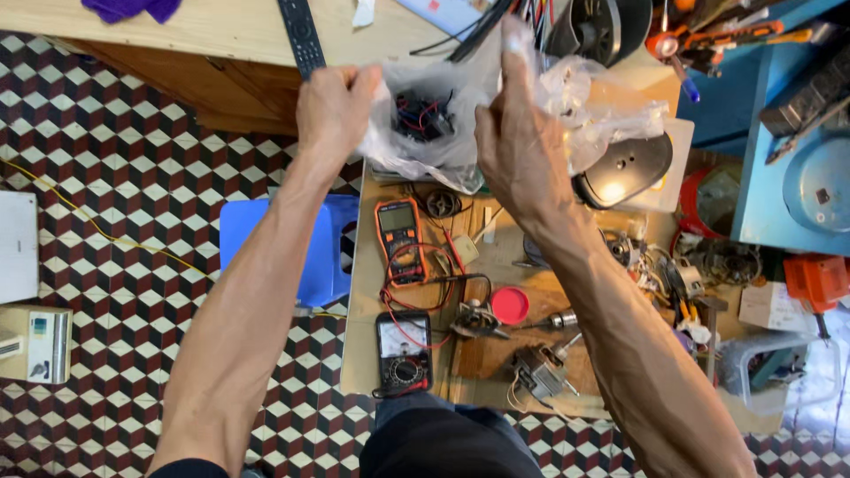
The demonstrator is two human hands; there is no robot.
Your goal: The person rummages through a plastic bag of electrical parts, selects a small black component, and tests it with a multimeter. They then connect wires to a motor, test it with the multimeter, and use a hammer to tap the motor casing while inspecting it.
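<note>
my left hand [332, 106] pinches the left edge of a clear plastic bag [460, 115], and my right hand [518, 142] pinches its top edge up high. both hands are closed on the thin plastic, and i hold the bag up in the air over the far end of the tabletop [363, 265]. inside the bag sits a small dark part with red and black wires [423, 115].

to do this well, i think i should pull the two edges apart softly, so the thin plastic does not rip and the part does not drop out. the bag looks stretched from my left hand across to my right, so its long way seems to run left to right. its mouth looks turned up and far from me, but i cannot tell for sure.

nearer to me lie an orange meter [398, 235], a black meter [404, 350] and a red lid [510, 304].
</note>
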